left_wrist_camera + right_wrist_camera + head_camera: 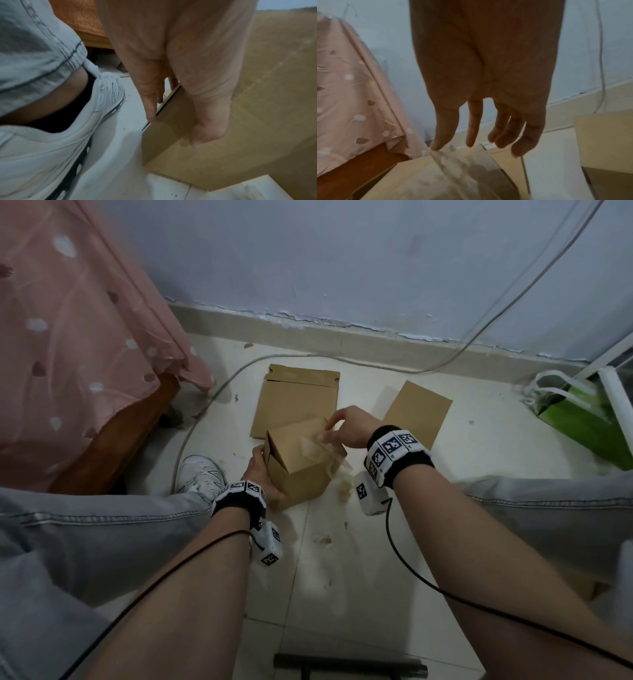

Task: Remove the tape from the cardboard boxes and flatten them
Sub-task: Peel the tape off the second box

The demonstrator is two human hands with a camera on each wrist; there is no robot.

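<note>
A small brown cardboard box (301,463) stands tilted on the tiled floor between my knees. My left hand (262,470) grips its left side, with the thumb (205,121) on the near face and the fingers (150,105) behind the edge. Over the box top, my right hand (342,424) holds a strip of clear tape (317,445) at its thumb and forefinger tips. The tape (453,165) rises partly peeled from the box (412,180) to my right hand (452,146). Two flattened boxes lie behind, one (298,398) in the middle and one (416,412) to the right.
A bed with a pink sheet (75,330) and wooden frame (113,440) fills the left. A grey cable (342,359) crosses the floor by the wall. A green bag (582,419) sits at right. My white shoe (200,474) and crumpled tape scraps (344,489) lie near the box.
</note>
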